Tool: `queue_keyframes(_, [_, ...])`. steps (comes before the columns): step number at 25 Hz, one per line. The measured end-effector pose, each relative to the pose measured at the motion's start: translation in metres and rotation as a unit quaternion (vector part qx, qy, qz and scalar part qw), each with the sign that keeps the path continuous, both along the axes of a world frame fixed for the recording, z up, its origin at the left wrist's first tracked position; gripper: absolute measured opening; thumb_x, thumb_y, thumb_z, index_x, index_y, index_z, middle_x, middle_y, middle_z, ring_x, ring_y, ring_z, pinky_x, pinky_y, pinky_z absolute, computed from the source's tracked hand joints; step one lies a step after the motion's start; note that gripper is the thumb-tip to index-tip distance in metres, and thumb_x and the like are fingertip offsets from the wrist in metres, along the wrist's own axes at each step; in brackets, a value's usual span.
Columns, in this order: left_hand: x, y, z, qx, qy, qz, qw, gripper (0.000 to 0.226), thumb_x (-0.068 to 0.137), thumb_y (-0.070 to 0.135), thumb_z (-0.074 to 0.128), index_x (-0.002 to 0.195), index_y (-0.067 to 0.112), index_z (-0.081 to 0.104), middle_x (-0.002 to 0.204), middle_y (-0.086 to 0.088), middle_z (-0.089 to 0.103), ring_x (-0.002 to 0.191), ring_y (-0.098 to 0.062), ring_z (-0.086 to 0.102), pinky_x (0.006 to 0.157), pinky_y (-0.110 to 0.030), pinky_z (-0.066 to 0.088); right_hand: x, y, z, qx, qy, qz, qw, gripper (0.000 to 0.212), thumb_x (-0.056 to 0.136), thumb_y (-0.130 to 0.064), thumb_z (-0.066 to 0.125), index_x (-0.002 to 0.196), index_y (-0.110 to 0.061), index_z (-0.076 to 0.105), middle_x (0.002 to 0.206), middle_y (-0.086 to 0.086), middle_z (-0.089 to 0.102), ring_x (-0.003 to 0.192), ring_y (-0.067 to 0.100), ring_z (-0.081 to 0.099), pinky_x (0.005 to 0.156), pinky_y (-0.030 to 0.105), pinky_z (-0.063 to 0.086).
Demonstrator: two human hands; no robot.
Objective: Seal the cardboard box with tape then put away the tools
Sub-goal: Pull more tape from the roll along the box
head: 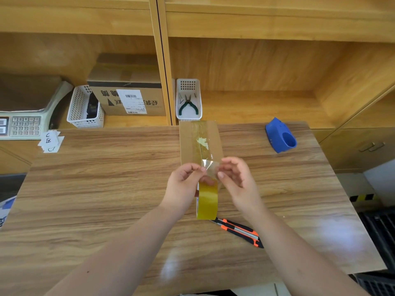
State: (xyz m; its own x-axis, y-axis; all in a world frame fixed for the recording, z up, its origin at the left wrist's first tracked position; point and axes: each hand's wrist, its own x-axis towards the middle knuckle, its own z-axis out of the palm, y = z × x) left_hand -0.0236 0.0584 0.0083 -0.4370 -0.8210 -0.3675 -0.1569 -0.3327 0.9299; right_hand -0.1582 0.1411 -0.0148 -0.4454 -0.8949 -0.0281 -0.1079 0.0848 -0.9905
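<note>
Both hands work the tape roll [207,201]: left hand [183,184] pinched on the roll, right hand [237,178] pinching its peeled end, just before the cardboard box [192,137]. Taping is underway; next, lay the strip along the seam. The utility knife [240,231] lies nearby.

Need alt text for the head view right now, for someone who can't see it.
Both hands, left hand and right hand, pull clear tape off a yellow tape roll above a small cardboard box on a wooden table. A utility knife lies nearby.
</note>
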Motion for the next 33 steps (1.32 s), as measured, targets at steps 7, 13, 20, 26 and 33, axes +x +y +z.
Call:
queue_keyframes(7, [-0.002, 0.0, 0.001, 0.023, -0.005, 0.018, 1.0, 0.017, 0.092, 0.02, 0.06, 0.088, 0.006, 0.067, 0.073, -0.009, 0.076, 0.071, -0.013, 0.069, 0.057, -0.028, 0.054, 0.001, 0.004, -0.002, -0.022, -0.023, 0.027, 0.999, 0.037, 0.092, -0.001, 0.058, 0.113, -0.029, 0.069, 0.112, -0.001, 0.074, 0.109, 0.014, 0.067, 0.093, 0.024, 0.05])
queue_keyframes(13, [-0.002, 0.001, 0.0, 0.012, -0.015, -0.008, 1.0, 0.017, 0.092, 0.021, 0.061, 0.078, 0.015, 0.068, 0.073, -0.007, 0.076, 0.073, -0.012, 0.07, 0.06, -0.029, 0.053, 0.001, -0.004, -0.001, -0.017, -0.033, -0.002, 0.999, 0.031, 0.083, 0.004, 0.068, 0.098, -0.023, 0.074, 0.099, -0.001, 0.077, 0.097, 0.017, 0.072, 0.088, 0.032, 0.055])
queue_keyframes(20, [-0.002, -0.001, 0.0, 0.002, -0.013, -0.027, 1.0, 0.026, 0.095, 0.024, 0.058, 0.074, 0.01, 0.066, 0.078, -0.011, 0.078, 0.077, -0.017, 0.073, 0.075, -0.048, 0.061, -0.011, -0.009, 0.004, 0.034, 0.004, 0.008, 0.999, 0.031, 0.079, -0.01, 0.075, 0.086, -0.04, 0.075, 0.089, -0.009, 0.078, 0.093, 0.011, 0.073, 0.094, 0.042, 0.052])
queue_keyframes(26, [-0.001, 0.002, -0.003, -0.031, -0.032, -0.034, 0.998, 0.024, 0.095, 0.025, 0.059, 0.073, 0.017, 0.068, 0.081, -0.006, 0.078, 0.089, -0.027, 0.073, 0.077, -0.05, 0.06, -0.016, -0.013, 0.008, 0.037, 0.039, 0.014, 0.998, 0.026, 0.081, -0.006, 0.072, 0.086, -0.031, 0.075, 0.08, -0.022, 0.075, 0.087, 0.0, 0.071, 0.083, 0.017, 0.052])
queue_keyframes(33, [0.004, 0.004, -0.003, -0.022, -0.041, -0.022, 0.999, 0.019, 0.092, 0.022, 0.063, 0.085, 0.005, 0.069, 0.08, -0.005, 0.079, 0.083, -0.023, 0.074, 0.077, -0.046, 0.06, -0.03, -0.012, 0.011, 0.022, 0.063, -0.005, 0.998, 0.02, 0.084, -0.014, 0.071, 0.095, -0.031, 0.075, 0.087, -0.01, 0.077, 0.092, 0.007, 0.07, 0.087, 0.027, 0.051])
